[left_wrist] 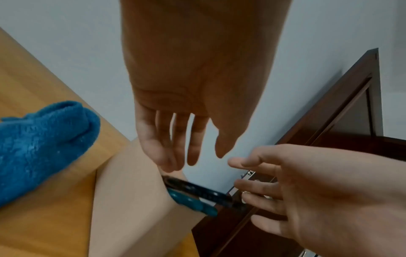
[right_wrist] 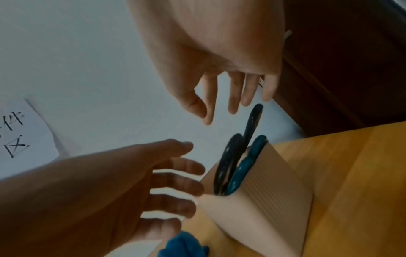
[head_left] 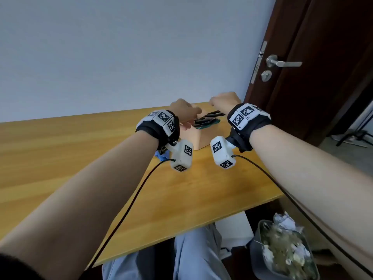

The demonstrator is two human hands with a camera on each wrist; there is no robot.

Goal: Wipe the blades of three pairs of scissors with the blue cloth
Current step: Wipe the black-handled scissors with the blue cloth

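Observation:
A beige holder (head_left: 201, 138) stands on the wooden table (head_left: 80, 158) near its far right corner. Scissors stand in it with the handles up: two black pairs (head_left: 205, 119) and a teal pair (head_left: 210, 126). In the right wrist view the black handles (right_wrist: 228, 165) and the teal handles (right_wrist: 243, 168) stick out of the holder (right_wrist: 263, 191). My left hand (head_left: 184, 112) hovers at the holder's left side, fingers straight, holding nothing. My right hand (head_left: 224, 100) hangs just above the handles, fingers relaxed and empty. The blue cloth (left_wrist: 39, 147) lies on the table left of the holder.
A dark wooden door (head_left: 323, 77) with a metal handle (head_left: 282, 62) stands just right of the table. A waste bin (head_left: 282, 249) full of paper sits on the floor below the table's right edge. A paper sign (right_wrist: 19, 135) hangs on the wall.

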